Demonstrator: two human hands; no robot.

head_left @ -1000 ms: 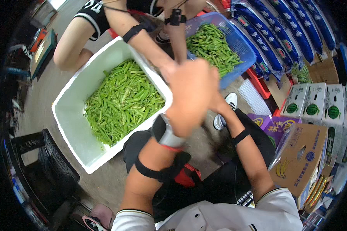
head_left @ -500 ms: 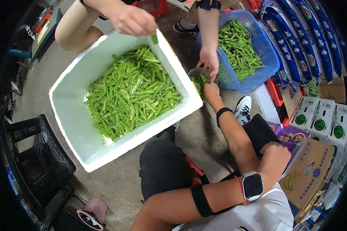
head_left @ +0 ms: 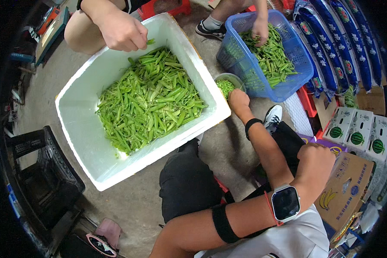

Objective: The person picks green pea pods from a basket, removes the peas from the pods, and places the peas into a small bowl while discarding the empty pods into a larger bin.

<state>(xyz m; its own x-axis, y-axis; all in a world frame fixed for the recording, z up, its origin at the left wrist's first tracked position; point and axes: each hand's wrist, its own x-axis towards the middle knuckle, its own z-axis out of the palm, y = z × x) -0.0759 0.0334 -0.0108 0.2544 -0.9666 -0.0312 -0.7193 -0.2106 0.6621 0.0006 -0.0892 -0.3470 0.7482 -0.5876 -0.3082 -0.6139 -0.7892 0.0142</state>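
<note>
Bowl of shelled peas (head_left: 226, 87) sits wedged between the white box (head_left: 79, 124) and blue basket (head_left: 294, 56); right hand (head_left: 238, 99) rests at its rim, fingers hidden, left hand (head_left: 316, 161) fisted, empty.

Location: produce shop or market stall. Indicators: stacked fruit cartons (head_left: 356, 136), bagged goods (head_left: 331, 51), pea-pod crates (head_left: 79, 116) on concrete floor (head_left: 129, 202).

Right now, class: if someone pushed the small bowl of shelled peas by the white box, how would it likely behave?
The bowl looks small and light, so it would probably slide easily on the floor. The peas are round and loose, so a tilt would likely spill and scatter them. The right hand touches its rim, which may steady it.
</note>
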